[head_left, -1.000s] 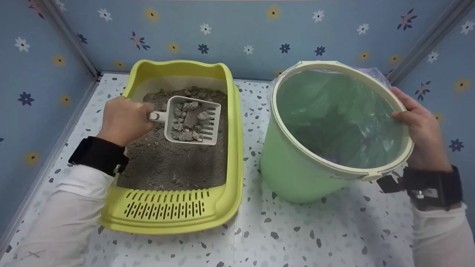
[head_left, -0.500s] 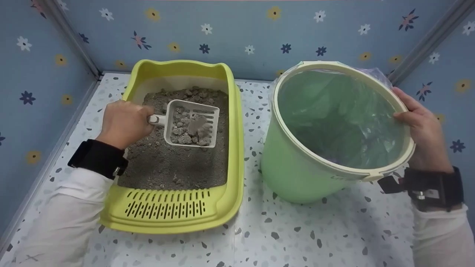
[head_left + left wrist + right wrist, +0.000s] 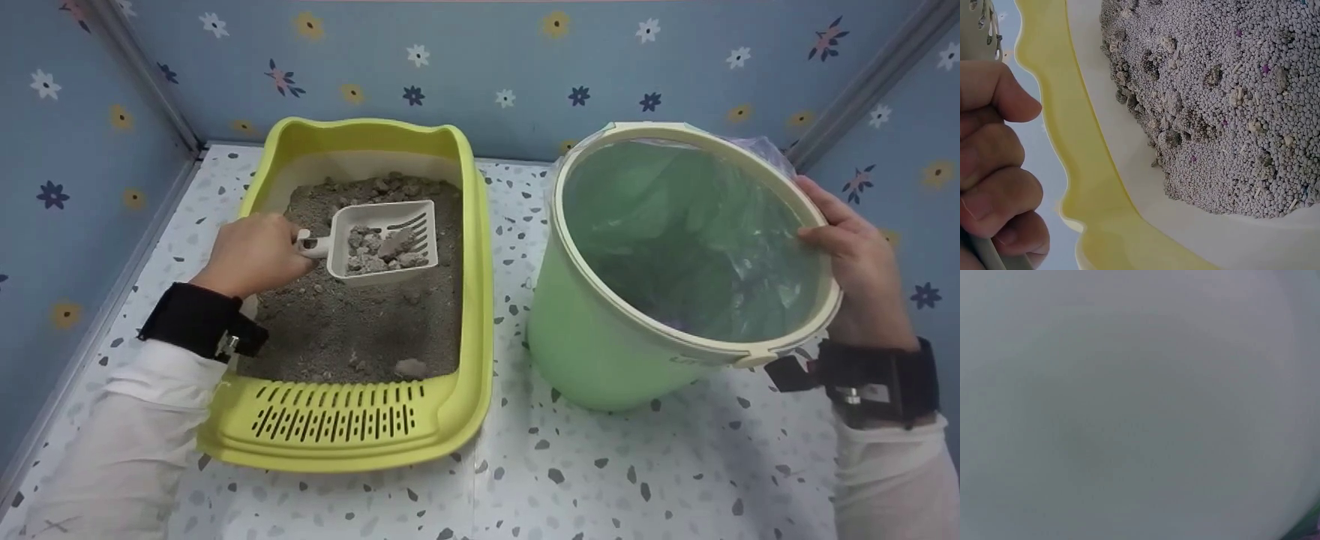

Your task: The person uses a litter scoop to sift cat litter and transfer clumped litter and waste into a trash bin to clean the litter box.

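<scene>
My left hand (image 3: 259, 251) grips the handle of a pale slotted litter scoop (image 3: 382, 214), held above the litter. Several grey clumps (image 3: 367, 262) lie in the scoop's basin. Below it, grey litter (image 3: 330, 322) fills the yellow-green litter box (image 3: 480, 300). In the left wrist view, the curled fingers (image 3: 1002, 194) wrap the handle and the scoop (image 3: 977, 34) shows only at the top left corner. My right hand (image 3: 859, 262) holds the rim of a green bin (image 3: 600, 337) that leans to the right, with a clear bag (image 3: 720, 225) lining it. The right wrist view is a grey blur.
Behind the box and bin stands a blue flowered wall (image 3: 465, 67), with matching side panels. The speckled white floor (image 3: 555, 480) shows in front and between the two containers. A loose clump (image 3: 410, 368) lies at the litter's near edge.
The scoop has tilted and shifted slightly to the left in my left hand, and the clumps have slid in its basin. A clump now shows at the litter's near edge. My right hand stays on the bin.
</scene>
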Motion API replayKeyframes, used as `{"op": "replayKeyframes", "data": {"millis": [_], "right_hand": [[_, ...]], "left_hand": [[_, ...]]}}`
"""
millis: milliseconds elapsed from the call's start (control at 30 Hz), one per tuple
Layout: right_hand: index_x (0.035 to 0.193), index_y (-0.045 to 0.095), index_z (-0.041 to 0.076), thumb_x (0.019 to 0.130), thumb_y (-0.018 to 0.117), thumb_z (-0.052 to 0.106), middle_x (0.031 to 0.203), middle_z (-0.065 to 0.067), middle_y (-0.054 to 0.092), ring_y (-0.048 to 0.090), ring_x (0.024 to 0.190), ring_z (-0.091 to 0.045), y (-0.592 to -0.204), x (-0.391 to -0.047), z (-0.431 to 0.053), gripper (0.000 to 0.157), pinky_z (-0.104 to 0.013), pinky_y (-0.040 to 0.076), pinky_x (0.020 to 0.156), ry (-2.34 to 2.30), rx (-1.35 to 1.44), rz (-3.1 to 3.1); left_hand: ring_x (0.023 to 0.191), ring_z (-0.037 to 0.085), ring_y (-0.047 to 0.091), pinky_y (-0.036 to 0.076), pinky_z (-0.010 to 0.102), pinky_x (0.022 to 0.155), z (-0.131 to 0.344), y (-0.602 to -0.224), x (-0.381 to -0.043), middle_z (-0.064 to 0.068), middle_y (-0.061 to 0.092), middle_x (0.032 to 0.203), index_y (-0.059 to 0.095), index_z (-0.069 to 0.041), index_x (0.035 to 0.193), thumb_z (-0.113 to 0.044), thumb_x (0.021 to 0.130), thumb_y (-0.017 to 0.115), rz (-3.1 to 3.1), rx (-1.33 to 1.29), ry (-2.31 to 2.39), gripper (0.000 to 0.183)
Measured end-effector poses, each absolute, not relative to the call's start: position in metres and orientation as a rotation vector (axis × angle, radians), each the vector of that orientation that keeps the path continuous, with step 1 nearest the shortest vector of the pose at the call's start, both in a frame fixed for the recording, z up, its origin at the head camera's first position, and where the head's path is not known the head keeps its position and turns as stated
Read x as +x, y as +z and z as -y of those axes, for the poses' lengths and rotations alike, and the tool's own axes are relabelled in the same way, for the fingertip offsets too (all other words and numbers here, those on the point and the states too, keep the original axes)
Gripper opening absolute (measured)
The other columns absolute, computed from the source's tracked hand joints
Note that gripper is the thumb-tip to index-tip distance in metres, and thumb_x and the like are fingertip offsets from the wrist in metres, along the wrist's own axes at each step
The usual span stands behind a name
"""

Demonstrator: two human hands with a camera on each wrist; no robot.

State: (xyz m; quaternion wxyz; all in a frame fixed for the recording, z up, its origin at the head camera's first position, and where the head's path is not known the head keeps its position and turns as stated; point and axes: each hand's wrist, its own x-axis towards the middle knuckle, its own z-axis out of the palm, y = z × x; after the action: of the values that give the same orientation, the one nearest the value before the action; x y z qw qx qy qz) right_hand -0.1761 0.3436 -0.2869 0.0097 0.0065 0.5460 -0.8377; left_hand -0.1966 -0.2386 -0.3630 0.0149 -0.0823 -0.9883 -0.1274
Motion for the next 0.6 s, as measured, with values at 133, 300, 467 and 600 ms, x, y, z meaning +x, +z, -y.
{"op": "replayKeyframes", "data": {"millis": [133, 300, 467, 600], "right_hand": [[0.144, 0.038, 0.011, 0.091, 0.039, -0.016, 0.157, -0.004, 0.017, 0.058, 0.112, -0.009, -0.2875, -0.178, -0.3458, 0.059, -0.021, 0.046, 0.09, -2.564, -0.024, -1.759], [0.146, 0.033, 0.012, 0.091, 0.038, -0.014, 0.157, -0.005, 0.015, 0.057, 0.113, -0.007, -0.2871, -0.1777, -0.3461, 0.061, -0.02, 0.045, 0.092, -2.514, -0.017, -1.825], [0.146, 0.034, 0.013, 0.092, 0.04, -0.012, 0.157, -0.004, 0.018, 0.054, 0.119, -0.008, -0.2875, -0.1751, -0.3439, 0.06, -0.022, 0.043, 0.094, -2.51, -0.03, -1.853], [0.145, 0.035, 0.013, 0.092, 0.042, -0.011, 0.156, -0.005, 0.019, 0.055, 0.117, -0.008, -0.2882, -0.1748, -0.343, 0.059, -0.023, 0.044, 0.093, -2.51, -0.031, -1.879]], "left_hand": [[0.048, 0.017, 0.036, 0.027, 0.031, 0.046, 0.2431, -0.3644, -0.1972, -0.003, 0.035, 0.053, 0.037, -0.017, 0.057, -0.023, 0.077, 0.062, 3.204, -0.206, -0.573, 0.033], [0.047, 0.013, 0.033, 0.03, 0.029, 0.043, 0.2477, -0.3657, -0.1981, -0.004, 0.037, 0.056, 0.04, -0.017, 0.061, -0.018, 0.073, 0.064, 3.339, -0.196, -0.824, 0.027], [0.046, 0.01, 0.028, 0.027, 0.026, 0.041, 0.2486, -0.3671, -0.1984, -0.006, 0.031, 0.053, 0.039, -0.017, 0.059, -0.013, 0.072, 0.064, 3.405, -0.227, -0.956, 0.028], [0.045, 0.01, 0.026, 0.025, 0.025, 0.041, 0.248, -0.367, -0.1987, -0.007, 0.029, 0.052, 0.038, -0.018, 0.058, -0.013, 0.071, 0.063, 3.413, -0.213, -0.973, 0.029]]}}
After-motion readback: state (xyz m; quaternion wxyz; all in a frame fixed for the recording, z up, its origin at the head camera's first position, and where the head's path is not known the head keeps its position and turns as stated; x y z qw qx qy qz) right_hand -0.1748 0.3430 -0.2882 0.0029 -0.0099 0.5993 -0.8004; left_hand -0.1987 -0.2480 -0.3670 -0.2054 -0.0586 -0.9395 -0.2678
